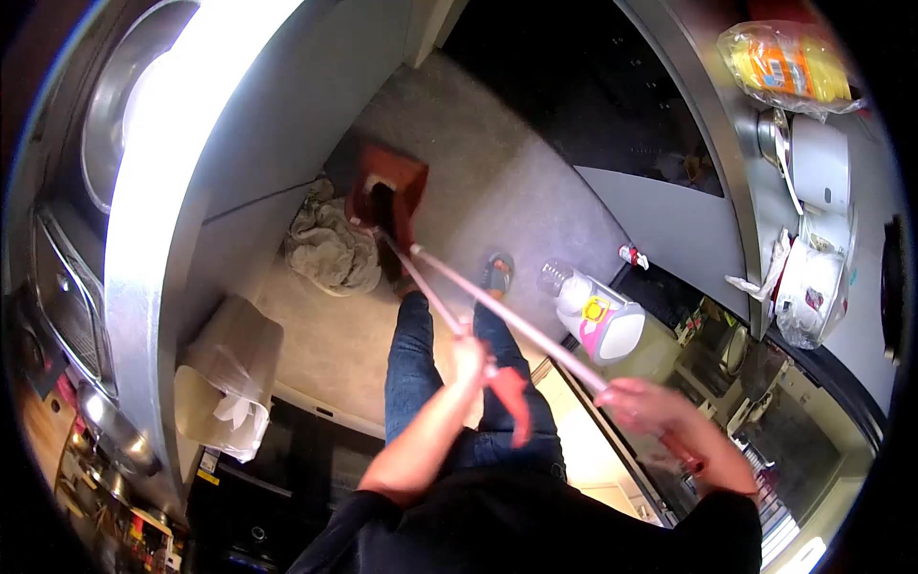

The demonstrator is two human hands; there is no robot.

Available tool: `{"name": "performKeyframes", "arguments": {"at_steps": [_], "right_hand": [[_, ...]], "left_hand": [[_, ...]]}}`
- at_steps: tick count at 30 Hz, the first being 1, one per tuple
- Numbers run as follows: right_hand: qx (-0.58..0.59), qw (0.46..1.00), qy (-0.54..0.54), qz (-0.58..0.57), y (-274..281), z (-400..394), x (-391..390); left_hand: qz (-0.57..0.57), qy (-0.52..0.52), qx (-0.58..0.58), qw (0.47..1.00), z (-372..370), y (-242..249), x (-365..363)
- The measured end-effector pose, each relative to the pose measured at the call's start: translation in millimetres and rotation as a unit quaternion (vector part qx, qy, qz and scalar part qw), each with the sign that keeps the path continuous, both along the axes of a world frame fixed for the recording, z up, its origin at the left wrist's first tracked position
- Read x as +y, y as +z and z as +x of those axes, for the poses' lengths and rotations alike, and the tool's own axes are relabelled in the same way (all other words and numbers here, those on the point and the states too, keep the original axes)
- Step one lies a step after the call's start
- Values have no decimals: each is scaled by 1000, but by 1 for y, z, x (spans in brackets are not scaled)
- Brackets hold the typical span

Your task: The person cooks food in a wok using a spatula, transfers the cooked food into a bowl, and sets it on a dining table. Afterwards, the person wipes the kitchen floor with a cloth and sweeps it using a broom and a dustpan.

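My left hand (469, 360) is closed round the pink handle of a brush (382, 209), whose dark bristles rest in a red dustpan (406, 180) on the floor. A red curved grip end sticks out beside that hand. My right hand (636, 406) is wrapped round the long pink pole (507, 311) that runs down to the dustpan. Both hands are slightly blurred. Which pole joins which head is hard to tell where they cross.
A crumpled pale cloth (330, 244) lies left of the dustpan. A lined bin (229, 378) stands at lower left. A large plastic bottle (598, 311) is right of my feet. Steel counters (158, 287) flank the floor (469, 172).
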State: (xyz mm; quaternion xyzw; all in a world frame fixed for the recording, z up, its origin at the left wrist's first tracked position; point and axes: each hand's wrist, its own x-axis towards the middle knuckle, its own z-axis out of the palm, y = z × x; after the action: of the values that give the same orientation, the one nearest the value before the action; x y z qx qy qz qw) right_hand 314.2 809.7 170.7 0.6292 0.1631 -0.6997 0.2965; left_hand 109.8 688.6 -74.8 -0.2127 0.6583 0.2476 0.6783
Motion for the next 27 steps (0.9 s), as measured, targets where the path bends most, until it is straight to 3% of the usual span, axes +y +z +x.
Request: {"name": "performKeyframes", "arguments": {"at_steps": [1, 4, 5, 6, 11, 14, 15, 17, 22, 24, 25, 27], "right_hand": [[-20, 1000, 10, 9, 8, 4, 15], [-46, 987, 113, 102, -9, 35, 42], [-6, 937, 257, 237, -23, 51, 42], [36, 847, 389, 361, -37, 64, 40], [-31, 803, 382, 456, -115, 27, 34], [-38, 825, 228, 515, -187, -16, 22], [-69, 853, 177, 486, -212, -36, 16], [-58, 816, 108, 565, -256, -77, 11], [-79, 822, 239, 510, -291, -120, 34], [-47, 791, 255, 554, -285, -87, 19], [-45, 816, 289, 498, -269, -68, 15], [-19, 770, 386, 507, -260, -9, -12]], "left_hand": [[21, -40, 25, 999, -19, -9, -6], [16, 4, 11, 1000, -50, 14, 16], [24, 33, -12, 999, -54, 16, 20], [31, 62, -36, 997, -59, 18, 21], [19, 96, -59, 993, -99, 51, 22], [34, 111, -46, 992, -119, 66, 13], [41, 114, -45, 992, -124, 72, 13], [29, 107, -28, 993, -132, 81, 24], [50, 137, -27, 989, -163, 59, 37], [34, 153, -47, 987, -174, 53, 42], [20, 157, -47, 986, -175, 55, 45], [-8, 156, -59, 986, -182, 60, 44]]}}
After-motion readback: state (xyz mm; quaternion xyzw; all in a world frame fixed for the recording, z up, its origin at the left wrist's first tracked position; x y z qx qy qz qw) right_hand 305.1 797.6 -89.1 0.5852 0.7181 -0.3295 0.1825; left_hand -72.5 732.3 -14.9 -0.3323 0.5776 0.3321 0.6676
